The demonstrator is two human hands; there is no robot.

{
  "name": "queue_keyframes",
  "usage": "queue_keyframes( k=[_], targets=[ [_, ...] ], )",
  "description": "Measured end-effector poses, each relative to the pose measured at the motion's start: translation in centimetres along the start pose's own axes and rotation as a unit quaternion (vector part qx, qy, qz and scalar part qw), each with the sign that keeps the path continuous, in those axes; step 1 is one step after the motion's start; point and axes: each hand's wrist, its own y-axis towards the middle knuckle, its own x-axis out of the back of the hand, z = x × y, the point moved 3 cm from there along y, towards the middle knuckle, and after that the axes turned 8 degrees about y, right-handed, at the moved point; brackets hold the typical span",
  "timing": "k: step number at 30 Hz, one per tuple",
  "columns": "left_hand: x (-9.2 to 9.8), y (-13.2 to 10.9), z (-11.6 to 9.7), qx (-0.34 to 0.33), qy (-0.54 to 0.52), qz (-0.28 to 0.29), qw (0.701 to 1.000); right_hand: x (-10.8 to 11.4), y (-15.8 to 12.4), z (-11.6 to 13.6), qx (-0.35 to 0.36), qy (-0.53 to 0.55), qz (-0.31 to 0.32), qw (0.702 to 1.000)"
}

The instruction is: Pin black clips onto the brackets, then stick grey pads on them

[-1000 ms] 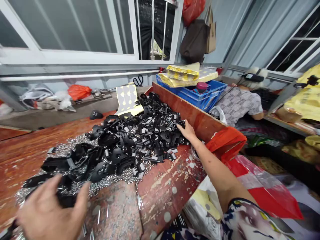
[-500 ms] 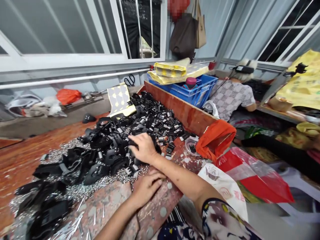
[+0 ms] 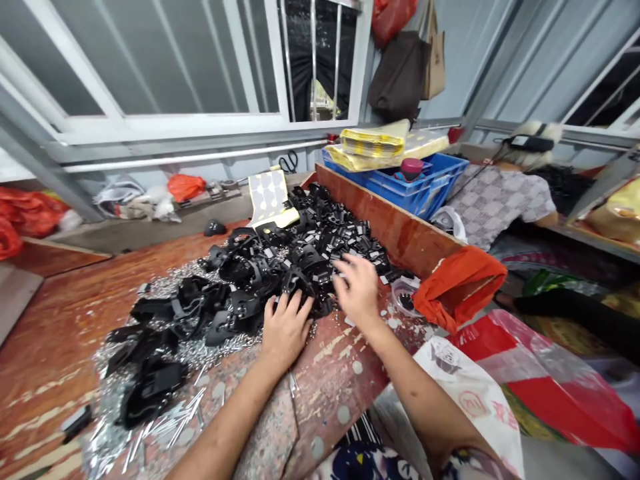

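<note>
My L hand (image 3: 287, 331) on black parts (image 3: 303, 255) (can't count 'em), palm hidden, can't tell grip; R hand (image 3: 361, 291) spread, unclenched; 1 blue crate (image 3: 387, 192) far rt, part-covered.

Head view, forward-down (seemingly close).

Black, black all over the parts (image 3: 247, 300), and bright silver on the pins (image 3: 187, 413)! Scuffed red-brown across the tabletop (image 3: 60, 300), speckled pink on the slab (image 3: 265, 440). Over to grey with yellow on the sheet (image 3: 265, 193), bold blue on the crate (image 3: 395, 193), vivid orange on the pouch (image 3: 433, 293), grey checks on the shirt (image 3: 505, 193)!
</note>
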Motion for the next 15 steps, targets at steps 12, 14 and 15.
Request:
queue_keyframes(
  k=[12, 14, 15],
  targets=[
    [3.2, -3.6, 3.7, 0.051, 0.093, -0.04, 0.994, -5.6, 2.9, -10.1, -0.199, 0.252, -0.13, 0.938],
    [3.3, -4.5, 4.5, 0.065, 0.097, -0.047, 0.992, -7.5, 4.8, -9.1, -0.201, 0.318, -0.134, 0.917],
    [3.2, -5.0, 4.8, 0.069, 0.098, -0.057, 0.991, -8.3, 5.6, -8.5, -0.201, 0.353, -0.127, 0.905]
  ],
)
